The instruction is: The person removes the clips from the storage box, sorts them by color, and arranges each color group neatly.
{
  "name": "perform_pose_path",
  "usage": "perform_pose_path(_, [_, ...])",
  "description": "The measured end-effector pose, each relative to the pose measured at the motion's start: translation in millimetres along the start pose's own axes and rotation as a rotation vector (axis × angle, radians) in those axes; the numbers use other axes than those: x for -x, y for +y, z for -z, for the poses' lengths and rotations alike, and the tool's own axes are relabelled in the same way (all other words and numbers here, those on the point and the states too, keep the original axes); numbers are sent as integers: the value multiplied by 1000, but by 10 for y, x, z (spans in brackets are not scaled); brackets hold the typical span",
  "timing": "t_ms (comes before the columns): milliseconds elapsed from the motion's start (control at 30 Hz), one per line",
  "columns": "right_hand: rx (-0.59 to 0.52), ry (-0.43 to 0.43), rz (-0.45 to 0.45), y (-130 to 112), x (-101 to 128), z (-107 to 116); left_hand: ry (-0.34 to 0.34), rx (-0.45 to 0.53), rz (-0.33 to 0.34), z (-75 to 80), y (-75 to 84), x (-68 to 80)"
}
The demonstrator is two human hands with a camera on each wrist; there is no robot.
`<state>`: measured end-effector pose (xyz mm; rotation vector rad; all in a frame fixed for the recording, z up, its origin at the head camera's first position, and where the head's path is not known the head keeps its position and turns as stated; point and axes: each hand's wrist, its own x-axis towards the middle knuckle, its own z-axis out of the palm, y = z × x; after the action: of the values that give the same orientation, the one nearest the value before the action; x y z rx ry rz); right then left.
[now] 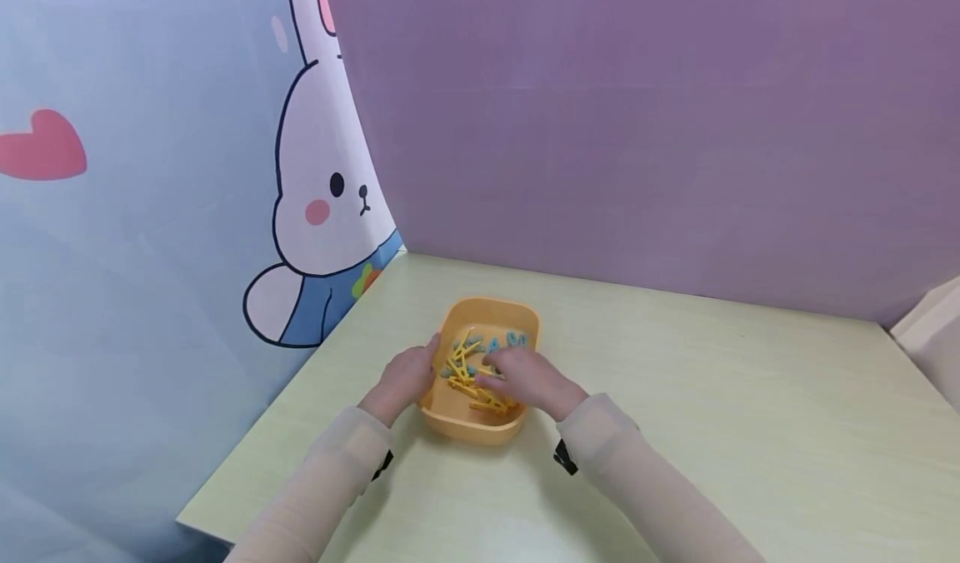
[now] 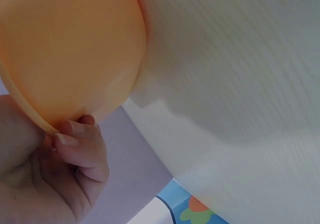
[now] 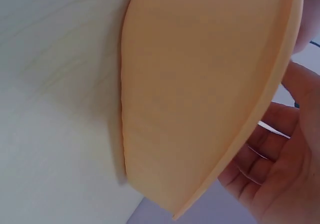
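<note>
An orange plastic basket (image 1: 471, 431) stands on the table and holds several yellow clothespins (image 1: 487, 406) and light-blue clips (image 1: 513, 339). My left hand (image 1: 406, 377) grips its left rim; the left wrist view shows the fingers (image 2: 80, 141) bent against the outer wall. Over the right rim reaches my right hand (image 1: 531, 377), its thumb and forefinger apart just above the yellow clothespins. In the right wrist view the basket wall (image 3: 200, 93) hides the fingertips, so contact with a clothespin cannot be made out.
The pale wooden table (image 1: 712, 413) extends to the right of the basket. Behind it rises a purple wall (image 1: 637, 130). On the left hangs a blue backdrop (image 1: 150, 296) with a rabbit picture, along the table's left edge.
</note>
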<state>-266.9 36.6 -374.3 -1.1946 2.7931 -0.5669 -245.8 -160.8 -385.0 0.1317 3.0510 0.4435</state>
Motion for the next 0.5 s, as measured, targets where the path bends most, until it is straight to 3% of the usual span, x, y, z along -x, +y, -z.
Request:
perform_pose_path(200, [33,-52,-51,-1,13,-68,-13,-7,-13,-29,16,-28])
perform_pose_path(500, [152,-94,-32,-36,-54,-166,9,9,-27,-38,-68,-39])
